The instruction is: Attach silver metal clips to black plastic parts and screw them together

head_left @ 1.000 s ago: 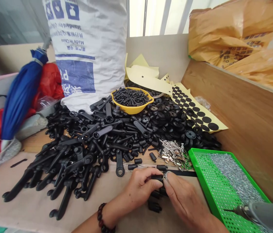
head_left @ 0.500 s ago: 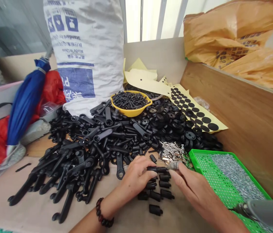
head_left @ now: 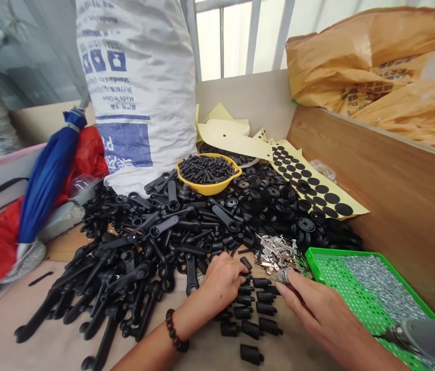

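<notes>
The hands have come apart since the last look, and the rows of parts on the table now run longer! Over on the left, the left hand [head_left: 221, 282] sits curled at the head of the rows of short black plastic cylinders [head_left: 250, 310], though whether it's gripping one, I can't tell. To the right, the right hand [head_left: 323, 314] pinches a small silver piece [head_left: 283, 275] between thumb and fingers, just beside a heap of silver metal clips [head_left: 277, 252]. Behind them sprawls a big pile of black plastic levers [head_left: 124, 257], with black plastic discs [head_left: 267, 206] further back. A yellow bowl [head_left: 217, 189] of black screws [head_left: 205, 169] sits up top, and a green perforated tray [head_left: 317, 255] lies at the right, loaded with tiny silver parts [head_left: 379, 283].
</notes>
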Action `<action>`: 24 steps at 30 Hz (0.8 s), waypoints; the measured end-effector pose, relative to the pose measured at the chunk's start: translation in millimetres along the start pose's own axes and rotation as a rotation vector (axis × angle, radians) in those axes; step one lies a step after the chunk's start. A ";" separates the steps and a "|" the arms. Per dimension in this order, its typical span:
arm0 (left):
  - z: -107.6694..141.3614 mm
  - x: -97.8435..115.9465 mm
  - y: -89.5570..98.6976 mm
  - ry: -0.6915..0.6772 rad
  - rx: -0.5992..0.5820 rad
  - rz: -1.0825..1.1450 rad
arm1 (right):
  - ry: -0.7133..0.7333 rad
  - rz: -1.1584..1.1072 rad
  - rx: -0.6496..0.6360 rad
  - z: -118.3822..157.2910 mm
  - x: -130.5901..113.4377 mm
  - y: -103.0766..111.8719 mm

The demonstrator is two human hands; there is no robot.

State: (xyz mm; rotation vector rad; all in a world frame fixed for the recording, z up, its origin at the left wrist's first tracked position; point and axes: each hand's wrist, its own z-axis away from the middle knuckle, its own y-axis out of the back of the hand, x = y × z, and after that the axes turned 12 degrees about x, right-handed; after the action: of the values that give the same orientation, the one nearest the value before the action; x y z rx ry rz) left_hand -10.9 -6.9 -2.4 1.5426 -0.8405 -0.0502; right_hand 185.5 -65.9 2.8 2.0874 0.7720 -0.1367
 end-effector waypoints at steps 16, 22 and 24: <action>-56.2 -4.0 -2.5 -0.152 -0.189 -0.373 | 0.032 0.058 -0.050 -7.1 7.0 -5.7; -54.7 -3.5 15.4 -0.128 -0.169 -0.395 | 0.017 0.073 -0.017 -8.6 5.5 -5.1; -47.1 0.1 28.9 -0.116 -0.132 -0.387 | 0.005 0.068 -0.010 -9.5 3.9 -5.4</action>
State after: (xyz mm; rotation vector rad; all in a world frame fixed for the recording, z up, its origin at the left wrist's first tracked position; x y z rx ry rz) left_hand -0.9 35.4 31.8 1.5683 -0.6048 -0.4713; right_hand 183.8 -54.4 3.3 2.1027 0.7022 -0.0907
